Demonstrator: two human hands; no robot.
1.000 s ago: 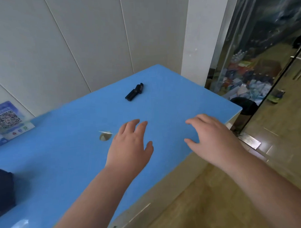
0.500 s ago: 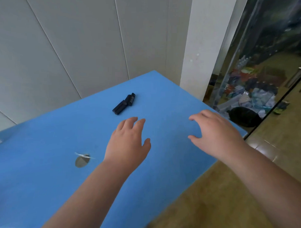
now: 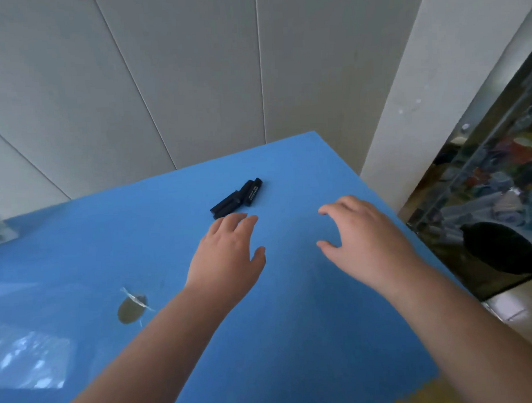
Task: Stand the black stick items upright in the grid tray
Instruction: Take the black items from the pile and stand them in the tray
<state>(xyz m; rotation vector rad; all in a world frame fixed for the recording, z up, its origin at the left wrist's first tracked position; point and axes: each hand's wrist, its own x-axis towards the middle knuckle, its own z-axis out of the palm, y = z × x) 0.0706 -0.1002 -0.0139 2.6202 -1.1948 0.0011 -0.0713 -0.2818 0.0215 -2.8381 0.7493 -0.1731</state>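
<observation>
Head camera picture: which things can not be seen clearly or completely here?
- Black sticks: they lie bunched together, so their number is unclear; the print on one is too small to read.
- Grid tray: not in the head view at all.
- Left hand: its fingertips almost reach the sticks; contact cannot be judged.
- Paper at the left edge: cut off and blurred.
- Shelves behind the glass: blurred by reflections.

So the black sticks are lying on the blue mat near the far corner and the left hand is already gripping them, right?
Not quite. The head view shows the black sticks lying on the blue mat near its far corner, but the left hand grips nothing: its fingers are straight and end just short of them. The right hand is empty too.
</observation>
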